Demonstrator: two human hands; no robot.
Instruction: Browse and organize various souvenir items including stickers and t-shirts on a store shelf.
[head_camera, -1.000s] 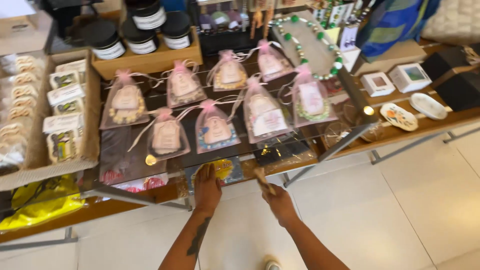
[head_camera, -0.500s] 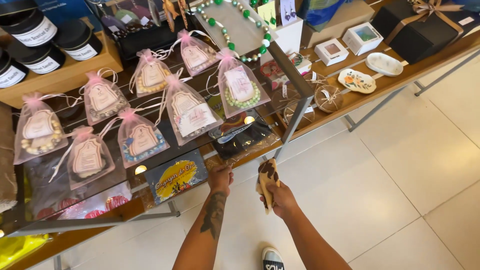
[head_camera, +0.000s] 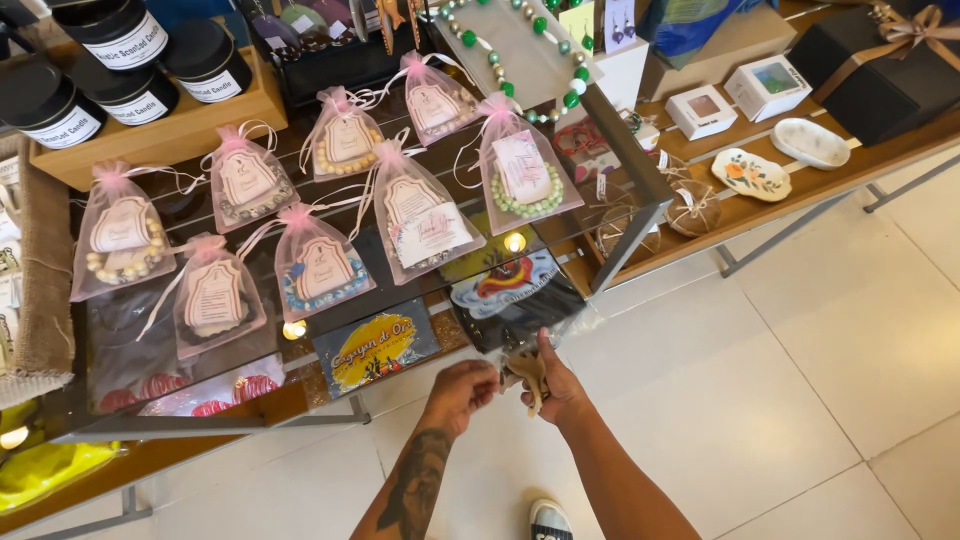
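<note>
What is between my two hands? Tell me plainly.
Head view: a small tan piece fills the gap. The right hand grips it, and the left hand meets its edge, just below a clear-wrapped dark packet.

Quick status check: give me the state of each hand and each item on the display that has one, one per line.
Left hand: closed, pinching the clear packet's edge.
Right hand: closed on a tan ribbon.
Clear packet: resting at the table's front edge, held by both hands.
Pink organza bags: tied shut, lying flat on the glass.
Black candle jars: lids on, upright.
Black gift box: closed, ribbon tied.
</note>
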